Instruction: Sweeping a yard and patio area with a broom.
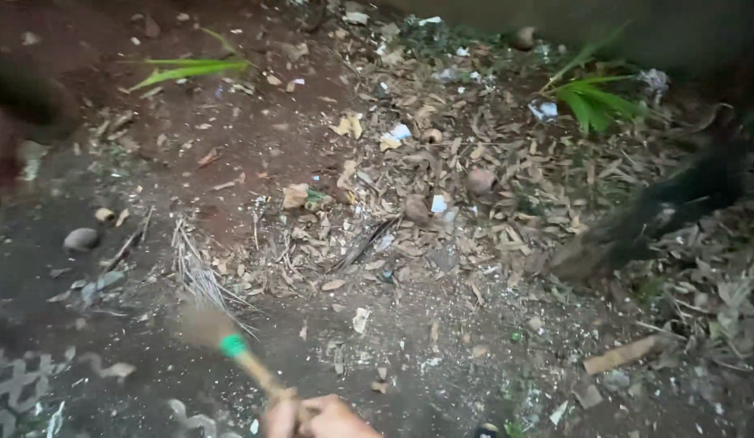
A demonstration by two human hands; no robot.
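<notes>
Head view, looking down at bare earth. One hand (328, 418) visible at bottom edge, centre-left, mostly cut off by frame; which hand cannot be told, so left or right not assigned. Fingers curled closed around the near end of a thin pale wooden broom handle (259, 375), knuckles uppermost, wrist out of frame. Handle angled up and to the left from the grip, ending at a green band (232, 345) binding a bundle of stiff brown bristles (200, 320); bristle end blurred, low over the dark soil just left of the hand. Second hand not identifiable. Ahead of the bristles: a broad heap of dry brown leaves and twigs (474, 186) mixed with small white paper scraps, spread across centre and right. Grey rounded stone (80, 238) at left, well apart from the broom. Green grass-like plant (592, 97) at upper right near a wall base. Flat pale wood offcut (620, 354) lower right on soil.
</notes>
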